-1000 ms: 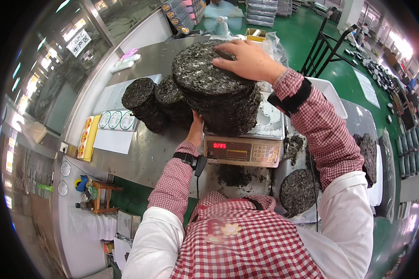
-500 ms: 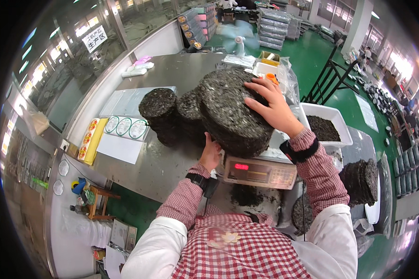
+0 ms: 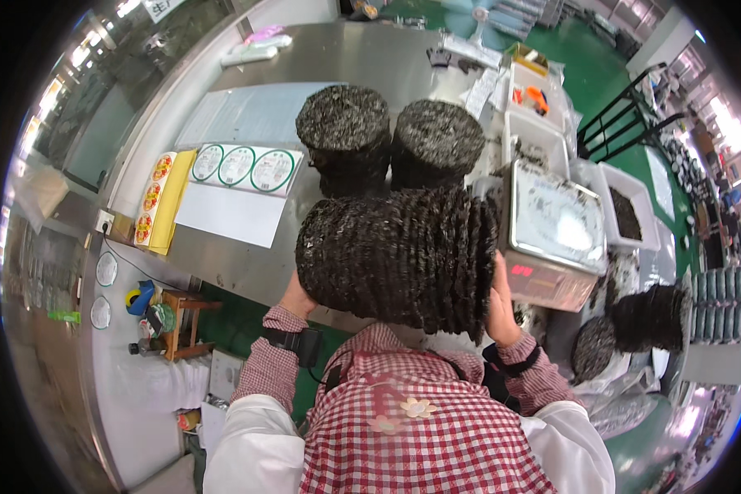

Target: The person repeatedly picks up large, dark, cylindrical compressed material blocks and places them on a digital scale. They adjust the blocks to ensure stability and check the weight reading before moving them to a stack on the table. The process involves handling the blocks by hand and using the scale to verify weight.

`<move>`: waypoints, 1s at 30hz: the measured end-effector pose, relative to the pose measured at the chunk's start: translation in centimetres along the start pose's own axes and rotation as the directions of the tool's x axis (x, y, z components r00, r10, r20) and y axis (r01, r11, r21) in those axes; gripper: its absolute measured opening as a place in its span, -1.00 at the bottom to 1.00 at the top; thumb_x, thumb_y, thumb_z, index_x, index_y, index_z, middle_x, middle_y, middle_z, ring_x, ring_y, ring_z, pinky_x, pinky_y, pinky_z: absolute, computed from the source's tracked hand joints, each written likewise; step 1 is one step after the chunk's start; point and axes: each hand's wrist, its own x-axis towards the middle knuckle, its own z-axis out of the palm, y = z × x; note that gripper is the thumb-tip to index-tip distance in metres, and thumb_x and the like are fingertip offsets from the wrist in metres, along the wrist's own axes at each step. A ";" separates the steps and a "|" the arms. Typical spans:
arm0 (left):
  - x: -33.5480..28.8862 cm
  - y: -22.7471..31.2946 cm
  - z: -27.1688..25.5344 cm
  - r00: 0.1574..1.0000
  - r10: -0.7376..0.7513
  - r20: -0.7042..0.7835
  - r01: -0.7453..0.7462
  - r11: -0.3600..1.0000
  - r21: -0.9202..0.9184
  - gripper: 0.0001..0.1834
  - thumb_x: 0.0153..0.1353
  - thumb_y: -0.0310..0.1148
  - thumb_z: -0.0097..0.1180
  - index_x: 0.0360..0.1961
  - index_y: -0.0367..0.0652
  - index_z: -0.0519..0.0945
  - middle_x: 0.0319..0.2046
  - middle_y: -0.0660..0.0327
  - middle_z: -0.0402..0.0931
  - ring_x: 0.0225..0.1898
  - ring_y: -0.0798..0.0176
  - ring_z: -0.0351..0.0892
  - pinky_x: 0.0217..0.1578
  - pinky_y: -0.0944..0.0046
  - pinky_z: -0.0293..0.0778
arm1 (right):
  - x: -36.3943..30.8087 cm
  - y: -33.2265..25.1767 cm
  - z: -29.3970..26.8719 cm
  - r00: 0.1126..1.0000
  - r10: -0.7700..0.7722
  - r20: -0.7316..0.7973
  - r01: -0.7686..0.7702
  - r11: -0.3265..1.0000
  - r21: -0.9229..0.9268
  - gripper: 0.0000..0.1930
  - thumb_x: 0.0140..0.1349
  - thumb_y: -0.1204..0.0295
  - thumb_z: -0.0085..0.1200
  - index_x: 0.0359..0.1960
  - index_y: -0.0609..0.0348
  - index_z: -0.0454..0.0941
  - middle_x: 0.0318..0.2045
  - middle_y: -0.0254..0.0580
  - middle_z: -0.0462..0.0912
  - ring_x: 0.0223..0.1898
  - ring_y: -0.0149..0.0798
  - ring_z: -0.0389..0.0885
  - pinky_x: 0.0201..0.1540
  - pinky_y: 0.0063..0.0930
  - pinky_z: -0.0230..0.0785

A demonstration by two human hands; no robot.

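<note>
A thick stack of round dried seaweed sheets [image 3: 395, 259] lies on its side between my two hands, close to my apron. My left hand [image 3: 301, 298] presses against its left end, with the fingers mostly behind the stack. My right hand [image 3: 502, 305] is against the right end, where the sheets fan slightly apart. Just beyond stand two upright seaweed stacks, a left one [image 3: 342, 132] and a right one [image 3: 439, 140]. Right of my right hand is a digital scale [image 3: 556, 222] with a bare metal pan bearing crumbs and a red-lit display.
Round green-edged labels [image 3: 236, 167], a white sheet [image 3: 228, 216] and a yellow strip of labels [image 3: 173, 198] lie at the left. White bins [image 3: 535, 144] line the right side. More seaweed stacks [image 3: 646, 317] sit at the far right. A fan [image 3: 479, 16] stands at the back.
The big stack has come off the scale, toward me and leftward, and tipped from upright onto its side. My right hand has moved from its top to its right end.
</note>
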 end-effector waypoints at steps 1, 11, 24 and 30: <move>0.3 0.6 -1.8 0.999 -0.019 -0.029 0.019 0.999 0.025 -0.52 0.49 -0.19 -0.18 0.32 -0.22 0.36 0.23 0.08 0.43 0.18 0.10 0.49 0.16 0.07 0.50 | -0.7 2.0 1.6 0.999 0.048 0.006 -0.048 0.998 0.046 -0.32 0.40 0.19 -0.20 0.44 0.34 0.01 0.47 0.06 0.01 0.51 -0.02 -0.10 0.49 -0.24 -0.22; 5.5 1.5 -9.6 0.980 -0.135 -0.148 0.182 0.907 0.380 -0.47 0.51 -0.10 -0.27 0.28 -0.26 0.40 0.21 0.14 0.47 0.20 0.20 0.45 0.25 0.20 0.34 | -6.8 20.7 7.7 0.869 0.484 -0.100 -0.490 0.871 -0.042 -0.49 0.30 0.60 -0.04 0.31 0.23 0.31 0.12 0.02 0.50 0.15 -0.08 0.47 0.25 -0.33 0.29; 4.7 4.1 -11.9 0.983 -0.176 -0.043 0.161 0.739 0.655 -0.34 0.51 0.00 -0.27 0.40 -0.31 0.20 0.36 0.10 0.25 0.38 0.18 0.19 0.41 0.21 0.03 | -3.6 18.4 9.5 0.654 0.756 -0.005 -0.630 0.549 0.550 -0.62 0.27 0.61 -0.10 0.13 0.26 0.42 -0.01 -0.24 0.55 0.07 -0.31 0.49 0.15 -0.47 0.32; 3.0 1.8 -7.8 0.992 -0.014 -0.128 0.090 0.786 0.612 -0.22 0.44 0.15 -0.15 0.41 -0.28 0.17 0.38 0.10 0.19 0.39 0.12 0.15 0.39 0.17 0.03 | -3.4 15.9 12.2 0.828 0.499 -0.256 -0.478 0.866 0.143 -0.70 0.21 0.63 -0.10 -0.01 0.27 0.46 0.01 -0.03 0.55 0.07 -0.15 0.50 0.16 -0.38 0.29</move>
